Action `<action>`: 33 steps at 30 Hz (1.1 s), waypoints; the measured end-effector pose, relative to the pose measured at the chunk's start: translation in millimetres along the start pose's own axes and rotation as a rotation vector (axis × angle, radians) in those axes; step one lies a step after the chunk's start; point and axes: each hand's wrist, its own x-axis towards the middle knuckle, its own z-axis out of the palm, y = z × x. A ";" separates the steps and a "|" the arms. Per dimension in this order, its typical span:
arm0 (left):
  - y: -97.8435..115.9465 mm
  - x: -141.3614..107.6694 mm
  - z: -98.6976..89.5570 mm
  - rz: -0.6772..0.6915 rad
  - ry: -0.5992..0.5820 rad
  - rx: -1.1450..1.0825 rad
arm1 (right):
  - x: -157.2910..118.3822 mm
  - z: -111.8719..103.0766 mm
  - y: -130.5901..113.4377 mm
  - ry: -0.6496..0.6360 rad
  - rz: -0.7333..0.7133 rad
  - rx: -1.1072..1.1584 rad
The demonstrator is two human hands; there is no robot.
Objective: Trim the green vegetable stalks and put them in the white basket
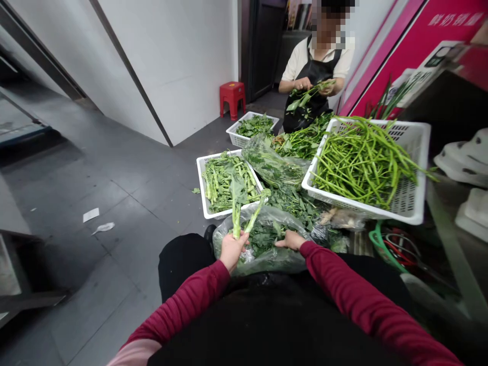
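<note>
Two thick pale-green stalks of leafy greens (237, 213) stand up from my left hand (232, 250), whose fingers are closed round their lower ends. My right hand (293, 240) is over the right side of a clear plastic bag (272, 262). Its fingers are curled together against the leaves, and what they pinch, if anything, is hidden. Dark green leaves (263, 238) fill the bag, which sits open at my lap between both hands. Just beyond the left hand, a white basket (206, 209) holds many trimmed green stalks (219, 185).
At the right, a white basket (417, 203) holds long thin green stems (362, 168). Bagged greens (274, 162) lie between the baskets. A co-worker (320, 66) holds greens behind another leaf-filled basket (244, 140). A red stool (232, 96) stands by the wall; paper scraps (90, 215) lie on the floor.
</note>
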 end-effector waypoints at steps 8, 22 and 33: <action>-10.2 1.5 0.2 0.215 0.078 0.238 | -14.7 -16.6 -57.6 0.143 -0.072 1.080; 1.1 -11.8 6.0 0.130 0.018 0.168 | -52.7 7.9 -69.1 0.402 -0.602 0.242; -2.3 -8.8 -0.8 0.001 -0.034 -0.026 | -6.2 -13.4 -22.6 0.124 -0.150 0.190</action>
